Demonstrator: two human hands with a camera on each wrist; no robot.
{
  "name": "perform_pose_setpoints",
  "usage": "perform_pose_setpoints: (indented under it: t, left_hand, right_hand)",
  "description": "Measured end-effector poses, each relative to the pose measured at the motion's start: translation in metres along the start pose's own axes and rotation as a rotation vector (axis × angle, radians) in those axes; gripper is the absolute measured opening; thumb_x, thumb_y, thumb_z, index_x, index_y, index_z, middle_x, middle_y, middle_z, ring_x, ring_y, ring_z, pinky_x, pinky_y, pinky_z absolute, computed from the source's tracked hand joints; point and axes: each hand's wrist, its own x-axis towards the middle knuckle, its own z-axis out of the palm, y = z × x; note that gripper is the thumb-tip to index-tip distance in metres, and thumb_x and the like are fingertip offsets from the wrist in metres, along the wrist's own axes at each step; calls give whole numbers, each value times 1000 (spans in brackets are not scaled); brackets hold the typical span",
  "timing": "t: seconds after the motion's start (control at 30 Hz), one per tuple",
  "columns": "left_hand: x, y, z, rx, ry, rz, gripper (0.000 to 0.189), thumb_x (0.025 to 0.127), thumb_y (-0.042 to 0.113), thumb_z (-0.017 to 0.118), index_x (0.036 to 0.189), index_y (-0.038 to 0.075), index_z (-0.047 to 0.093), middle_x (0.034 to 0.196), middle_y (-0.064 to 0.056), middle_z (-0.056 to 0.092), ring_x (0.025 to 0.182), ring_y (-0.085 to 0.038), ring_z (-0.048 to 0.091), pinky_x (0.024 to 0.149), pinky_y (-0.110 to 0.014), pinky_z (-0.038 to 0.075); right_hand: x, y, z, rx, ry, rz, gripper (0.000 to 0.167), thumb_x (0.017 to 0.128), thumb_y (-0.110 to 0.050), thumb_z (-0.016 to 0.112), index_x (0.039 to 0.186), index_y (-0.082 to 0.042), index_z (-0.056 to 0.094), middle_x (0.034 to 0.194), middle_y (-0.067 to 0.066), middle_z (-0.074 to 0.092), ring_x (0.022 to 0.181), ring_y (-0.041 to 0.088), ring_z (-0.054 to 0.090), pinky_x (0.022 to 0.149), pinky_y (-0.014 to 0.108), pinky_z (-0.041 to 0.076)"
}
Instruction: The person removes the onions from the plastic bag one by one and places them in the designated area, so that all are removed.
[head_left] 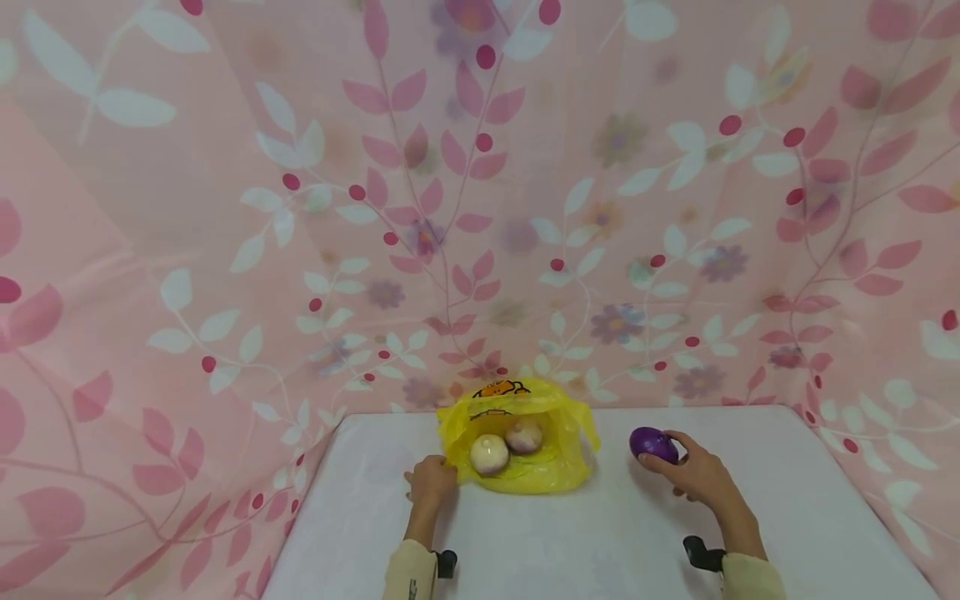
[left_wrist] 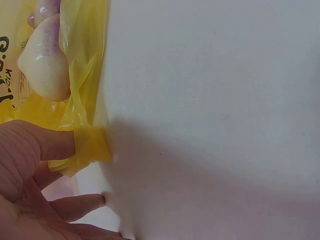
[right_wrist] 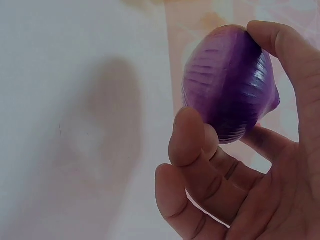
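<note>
A yellow plastic bag (head_left: 555,475) lies on the table with its mouth toward me. Two pale, purple-tinged bulbs, a nearer one (head_left: 489,455) and a farther one (head_left: 524,435), sit inside it. At the bag's left edge, my left hand (head_left: 433,480) pinches a fold of yellow plastic between thumb and finger, as the left wrist view shows. To the right of the bag, my right hand (head_left: 697,473) grips a glossy purple onion (right_wrist: 227,85) with a pointed tip. The onion is held above the table, apart from the bag, thumb on one side and fingers on the other.
The table (head_left: 360,517) has a white cover. A pink curtain (head_left: 525,208) with leaves and flowers hangs right behind it and along both sides. Dark wrist mounts show on both forearms, the left mount (head_left: 446,564) and the right mount (head_left: 703,553).
</note>
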Motion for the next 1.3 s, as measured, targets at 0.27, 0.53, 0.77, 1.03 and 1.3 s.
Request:
perform_pose_setpoints:
  t: [0.27, 0.53, 0.77, 1.03, 1.3]
  left_hand:
    - [0, -1, 1, -2, 3, 5, 27, 87, 14, 64, 107, -1, 72, 108, -23, 66, 108, -54, 45, 85, -82, 29]
    - [1, -1, 3, 4, -4, -2, 25, 86, 14, 63, 105, -1, 72, 105, -22, 67, 108, -55, 45, 86, -84, 26]
    - [1, 0, 2, 4, 1, -10, 25, 87, 14, 63, 105, -1, 72, 106, -22, 67, 110, -56, 45, 87, -83, 25]
    - [0, 2, 1, 28, 13, -20, 29, 87, 14, 65, 111, -2, 70, 112, -24, 65, 112, -58, 44, 88, -82, 29]
    - [2, 0, 5, 26, 14, -30, 30, 87, 16, 66, 111, -2, 70, 112, -24, 65, 112, -56, 44, 87, -82, 29]
  right_hand:
    - [12, 12, -5, -32, 10, 26, 98, 81, -68, 63, 147, -3, 31, 90, 16, 65, 64, 21, 62, 56, 36, 52]
    - [23, 20, -6, -47, 18, 42, 103, 81, -71, 62, 147, 1, 28, 106, 31, 61, 66, 22, 62, 57, 37, 53]
    - [26, 22, -3, -24, 7, 62, 104, 81, -71, 61, 147, 2, 27, 106, 30, 59, 66, 22, 61, 57, 37, 53]
    - [28, 24, 0, -41, 23, 68, 103, 81, -71, 61, 146, 3, 28, 111, 33, 57, 65, 22, 61, 56, 37, 53]
    - [30, 27, 3, -46, 14, 94, 104, 81, -71, 61, 146, 2, 28, 113, 35, 54, 65, 23, 59, 55, 36, 51]
